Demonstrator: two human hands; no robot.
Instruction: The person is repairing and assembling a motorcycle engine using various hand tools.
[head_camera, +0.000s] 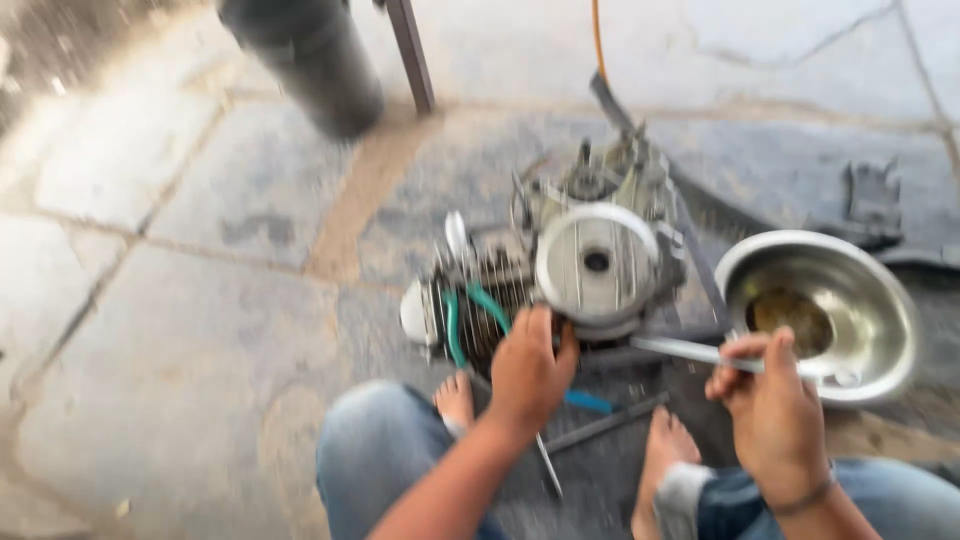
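I sit on a grey stone-slab floor (180, 330), outdoors it seems, one dark cylinder (305, 60) standing at the far left. My left hand (530, 370) presses half-curled against one engine block (580, 270) between my two bare feet; my right hand (770, 405) pinches one flat metal tool (690, 350) beside one steel bowl (880, 300)

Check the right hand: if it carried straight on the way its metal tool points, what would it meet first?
The right hand holds a flat metal tool pointing left. Its tip sits just short of the engine, so the engine's lower casing likely comes first; blur leaves depth unclear.
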